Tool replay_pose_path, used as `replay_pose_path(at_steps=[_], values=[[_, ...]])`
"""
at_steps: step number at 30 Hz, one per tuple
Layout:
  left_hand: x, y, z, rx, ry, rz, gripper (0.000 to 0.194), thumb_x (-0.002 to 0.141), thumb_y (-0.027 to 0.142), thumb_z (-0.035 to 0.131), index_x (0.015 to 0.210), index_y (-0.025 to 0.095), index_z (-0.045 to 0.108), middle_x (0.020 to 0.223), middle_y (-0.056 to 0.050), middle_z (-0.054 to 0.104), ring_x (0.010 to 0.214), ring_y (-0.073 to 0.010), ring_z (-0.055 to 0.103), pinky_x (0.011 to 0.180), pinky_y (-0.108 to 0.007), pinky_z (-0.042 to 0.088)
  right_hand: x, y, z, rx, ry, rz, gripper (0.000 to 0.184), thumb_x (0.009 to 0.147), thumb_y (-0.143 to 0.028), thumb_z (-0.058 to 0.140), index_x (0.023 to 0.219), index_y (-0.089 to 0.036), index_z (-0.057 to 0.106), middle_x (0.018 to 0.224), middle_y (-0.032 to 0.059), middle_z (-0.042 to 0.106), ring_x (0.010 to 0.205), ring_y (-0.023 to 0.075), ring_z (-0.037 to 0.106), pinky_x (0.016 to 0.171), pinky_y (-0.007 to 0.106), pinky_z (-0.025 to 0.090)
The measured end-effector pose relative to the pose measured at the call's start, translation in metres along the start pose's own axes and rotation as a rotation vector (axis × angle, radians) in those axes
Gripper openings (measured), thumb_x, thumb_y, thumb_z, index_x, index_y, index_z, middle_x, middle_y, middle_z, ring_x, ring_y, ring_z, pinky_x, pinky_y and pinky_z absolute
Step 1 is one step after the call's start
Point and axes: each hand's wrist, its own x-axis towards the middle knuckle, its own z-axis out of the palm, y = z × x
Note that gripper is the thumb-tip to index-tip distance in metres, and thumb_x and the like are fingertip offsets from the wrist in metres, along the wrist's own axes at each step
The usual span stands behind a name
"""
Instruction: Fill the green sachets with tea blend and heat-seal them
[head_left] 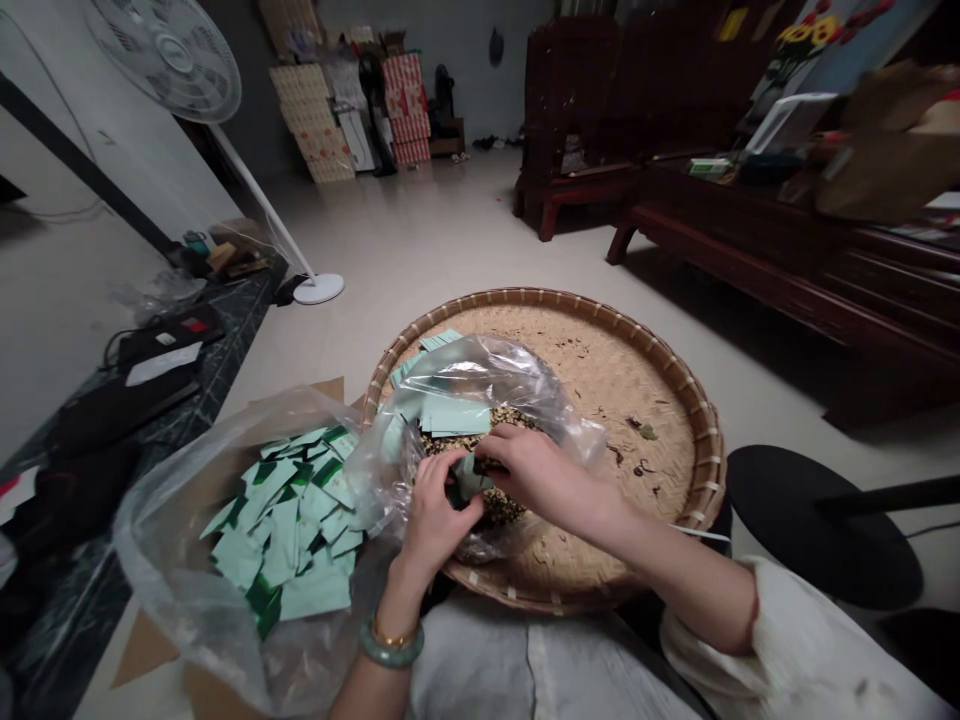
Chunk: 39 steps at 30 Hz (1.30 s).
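My left hand [437,505] curls its thumb and fingers around a small pale-green packet [472,478]. At the packet's upper side is my right hand [525,462], fingers bent together in a pinch; what lies in the pinch is hidden. Both hands are over a clear plastic bag [517,370] of loose, dark and light dried bits [510,510]. A stack of flat pale-green packets [455,416] rests on the bits, with more packets along the far left of the bag. The bag sits on a round woven bamboo tray [630,370].
Left of the tray, a large plastic bag [172,560] holds many green packets [300,520]. A white fan [319,288] stands beyond, near a dark marble ledge [217,370]. Dark wooden furniture [675,230] and a black round base [817,520] are on the right.
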Motion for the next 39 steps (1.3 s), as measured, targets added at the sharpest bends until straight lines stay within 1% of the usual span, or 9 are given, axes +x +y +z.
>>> replay_pose_path(at_steps=[9, 12, 15, 21, 26, 31, 34, 36, 39], values=[[-0.001, -0.004, 0.003, -0.018, 0.021, -0.002, 0.044, 0.068, 0.011, 0.064, 0.110, 0.019, 0.054, 0.104, -0.008, 0.063, 0.096, -0.0233, 0.057, 0.074, -0.034, 0.051, -0.004, -0.002, 0.001, 0.260, 0.131, -0.123, 0.031, 0.079, -0.003, 0.058, 0.104, -0.020, 0.061, 0.100, 0.0058, 0.060, 0.087, 0.0167, 0.060, 0.073, 0.028, 0.050], [-0.001, -0.004, 0.001, -0.035, 0.017, -0.005, 0.046, 0.069, 0.010, 0.063, 0.112, 0.020, 0.054, 0.107, -0.008, 0.062, 0.099, -0.0236, 0.057, 0.077, -0.035, 0.051, -0.005, 0.000, -0.002, 0.375, 0.245, -0.170, 0.030, 0.082, -0.003, 0.052, 0.105, -0.020, 0.061, 0.100, 0.0056, 0.063, 0.093, 0.0166, 0.060, 0.079, 0.030, 0.050], [-0.003, -0.004, -0.004, -0.068, 0.021, 0.008, 0.048, 0.068, 0.007, 0.062, 0.114, 0.020, 0.053, 0.113, -0.008, 0.062, 0.106, -0.0239, 0.057, 0.087, -0.039, 0.049, -0.010, 0.007, -0.004, 0.424, 0.350, -0.115, 0.024, 0.086, -0.009, 0.052, 0.105, -0.020, 0.062, 0.100, 0.0057, 0.065, 0.094, 0.0166, 0.061, 0.082, 0.032, 0.050], [-0.008, -0.005, -0.004, -0.102, 0.083, 0.117, 0.052, 0.067, 0.006, 0.064, 0.115, 0.021, 0.052, 0.116, -0.008, 0.061, 0.111, -0.0246, 0.056, 0.094, -0.043, 0.047, -0.018, 0.009, 0.005, 0.482, 0.238, -0.075, 0.025, 0.088, -0.018, 0.057, 0.113, -0.020, 0.061, 0.108, 0.0068, 0.067, 0.095, 0.0166, 0.062, 0.075, 0.028, 0.052], [-0.009, -0.005, -0.001, -0.084, 0.065, 0.156, 0.051, 0.066, 0.006, 0.065, 0.114, 0.021, 0.053, 0.114, -0.008, 0.063, 0.110, -0.0250, 0.056, 0.095, -0.045, 0.046, -0.015, 0.005, 0.013, 0.453, 0.243, -0.105, 0.011, 0.084, -0.013, 0.060, 0.088, -0.018, 0.068, 0.084, 0.0031, 0.070, 0.076, 0.0138, 0.064, 0.069, 0.026, 0.051], [-0.010, -0.008, -0.002, -0.098, 0.098, 0.083, 0.049, 0.069, 0.009, 0.065, 0.115, 0.021, 0.052, 0.116, -0.009, 0.062, 0.110, -0.0250, 0.058, 0.093, -0.044, 0.048, -0.016, 0.009, 0.008, 0.467, 0.328, -0.069, 0.012, 0.085, -0.014, 0.058, 0.084, -0.018, 0.069, 0.079, 0.0027, 0.069, 0.073, 0.0137, 0.063, 0.065, 0.025, 0.049], [-0.012, -0.010, 0.001, -0.133, 0.169, -0.006, 0.049, 0.072, 0.013, 0.067, 0.117, 0.021, 0.051, 0.116, -0.010, 0.061, 0.109, -0.0244, 0.059, 0.093, -0.043, 0.048, -0.020, 0.006, 0.012, 0.456, 0.288, -0.045, 0.009, 0.086, -0.024, 0.062, 0.090, -0.019, 0.068, 0.088, 0.0044, 0.068, 0.077, 0.0149, 0.063, 0.064, 0.025, 0.049], [-0.013, -0.010, 0.005, -0.140, 0.201, -0.043, 0.049, 0.072, 0.017, 0.069, 0.118, 0.021, 0.052, 0.116, -0.010, 0.061, 0.108, -0.0243, 0.059, 0.094, -0.042, 0.048, -0.022, 0.003, 0.019, 0.418, 0.267, -0.079, 0.022, 0.084, -0.029, 0.065, 0.104, -0.019, 0.065, 0.101, 0.0078, 0.065, 0.085, 0.0168, 0.062, 0.067, 0.027, 0.051], [-0.011, -0.006, 0.008, -0.130, 0.192, -0.070, 0.049, 0.071, 0.019, 0.070, 0.117, 0.020, 0.053, 0.114, -0.010, 0.061, 0.105, -0.0241, 0.059, 0.091, -0.041, 0.049, -0.021, 0.000, 0.028, 0.307, 0.239, -0.110, 0.021, 0.086, -0.023, 0.060, 0.106, -0.018, 0.063, 0.103, 0.0093, 0.062, 0.087, 0.0182, 0.061, 0.074, 0.030, 0.051]])
